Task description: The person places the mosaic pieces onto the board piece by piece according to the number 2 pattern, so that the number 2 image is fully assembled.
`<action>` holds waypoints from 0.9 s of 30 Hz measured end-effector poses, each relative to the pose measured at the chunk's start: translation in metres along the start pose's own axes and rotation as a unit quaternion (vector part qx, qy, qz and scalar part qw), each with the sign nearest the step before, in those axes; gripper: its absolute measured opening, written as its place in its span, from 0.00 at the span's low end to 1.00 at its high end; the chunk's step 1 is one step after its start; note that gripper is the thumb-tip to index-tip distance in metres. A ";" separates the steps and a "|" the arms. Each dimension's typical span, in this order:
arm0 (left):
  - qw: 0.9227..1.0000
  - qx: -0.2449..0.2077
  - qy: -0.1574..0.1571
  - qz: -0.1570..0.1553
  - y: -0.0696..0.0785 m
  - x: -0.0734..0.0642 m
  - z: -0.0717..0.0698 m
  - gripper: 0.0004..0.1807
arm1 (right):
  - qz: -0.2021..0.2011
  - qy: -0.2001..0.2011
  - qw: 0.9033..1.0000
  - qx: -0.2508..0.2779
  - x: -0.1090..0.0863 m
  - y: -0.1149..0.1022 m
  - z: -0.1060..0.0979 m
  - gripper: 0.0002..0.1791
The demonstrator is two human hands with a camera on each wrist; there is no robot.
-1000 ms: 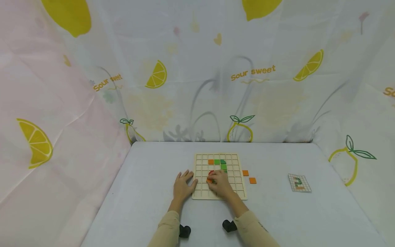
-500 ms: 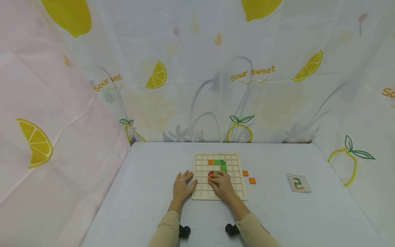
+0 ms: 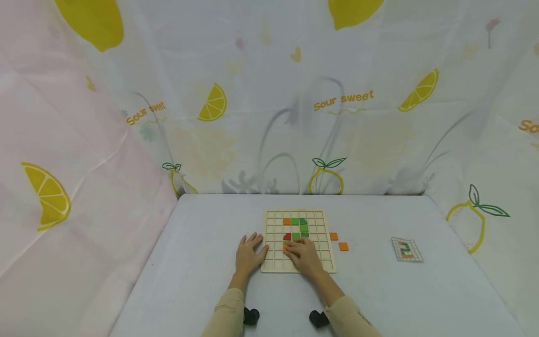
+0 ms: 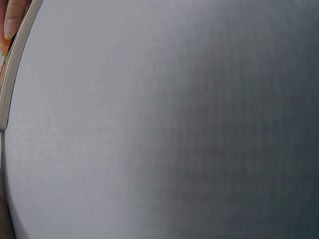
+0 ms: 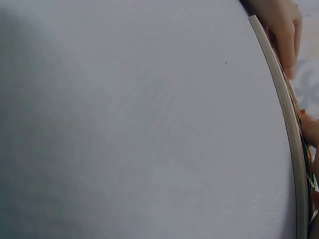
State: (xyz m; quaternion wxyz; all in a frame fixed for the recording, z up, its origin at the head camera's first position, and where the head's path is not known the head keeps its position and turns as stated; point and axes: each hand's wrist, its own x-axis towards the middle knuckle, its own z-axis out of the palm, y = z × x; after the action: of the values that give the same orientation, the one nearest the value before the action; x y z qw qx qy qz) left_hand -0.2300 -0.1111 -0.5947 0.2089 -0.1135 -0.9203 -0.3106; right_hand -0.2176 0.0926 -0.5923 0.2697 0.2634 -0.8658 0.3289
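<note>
A pale wooden grid board (image 3: 271,263) lies on the table in the head view. My left hand (image 3: 250,253) rests along its left edge, fingers spread. Over the lower middle of the grid, my right hand (image 3: 304,255) pinches a small orange tile (image 3: 285,248) at its fingertips; the hand partly covers this tile. Above it sit a red rounded tile (image 3: 287,237) and a green square tile (image 3: 296,236). Farther up are an orange tile (image 3: 287,221) and several green tiles (image 3: 303,228). In the right wrist view the board (image 5: 286,112) shows edge-on, with fingers over it.
Two loose orange tiles, one nearer the board (image 3: 333,236) and one lower (image 3: 343,246), lie right of the board. A card with a gridded coloured pattern (image 3: 407,249) lies farther right. Black heart-like objects (image 3: 251,316) show by both sleeves. Lemon-print cloth (image 3: 269,140) hangs behind the table.
The right hand has shifted slightly right and toward the person, uncovering the red tile and the green tile beside it. The orange tile at its fingertips now sits straighter. The left hand has stayed still.
</note>
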 end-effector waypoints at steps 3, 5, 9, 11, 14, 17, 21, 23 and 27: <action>1.000 -0.002 0.001 -0.002 0.000 0.000 0.000 0.19 | -0.009 -0.004 1.000 -0.007 -0.002 -0.001 0.001 0.08; 1.000 -0.002 0.001 -0.003 0.000 0.000 0.000 0.19 | -0.012 -0.009 1.000 -0.008 -0.004 -0.002 0.002 0.07; 1.000 0.000 0.001 -0.006 0.000 0.000 0.000 0.19 | -0.011 -0.019 1.000 -0.003 -0.006 -0.005 0.002 0.09; 1.000 0.001 0.001 -0.007 0.000 0.000 0.000 0.19 | -0.007 -0.023 1.000 -0.004 -0.007 -0.007 0.001 0.11; 1.000 0.003 0.002 -0.006 -0.001 0.000 0.000 0.19 | 0.002 -0.027 1.000 -0.003 -0.007 -0.010 0.000 0.12; 1.000 0.005 0.003 -0.004 -0.001 0.000 0.000 0.19 | 0.010 -0.030 1.000 -0.001 -0.006 -0.013 0.000 0.12; 1.000 0.002 0.004 0.003 -0.001 -0.001 0.000 0.19 | 0.017 -0.032 0.999 -0.006 -0.006 -0.015 -0.001 0.12; 1.000 0.001 0.006 0.006 -0.001 -0.001 0.001 0.19 | 0.019 -0.033 0.999 -0.008 -0.006 -0.015 -0.001 0.11; 1.000 0.001 0.009 0.008 0.000 -0.002 0.001 0.19 | 0.015 -0.036 0.999 -0.009 -0.008 -0.015 -0.001 0.10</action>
State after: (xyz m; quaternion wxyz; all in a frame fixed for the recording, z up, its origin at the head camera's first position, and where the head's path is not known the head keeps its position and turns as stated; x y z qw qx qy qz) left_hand -0.2287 -0.1106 -0.5966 0.2201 -0.1182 -0.9177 -0.3089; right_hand -0.2024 0.0859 -0.5906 0.2362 0.2595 -0.8817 0.3154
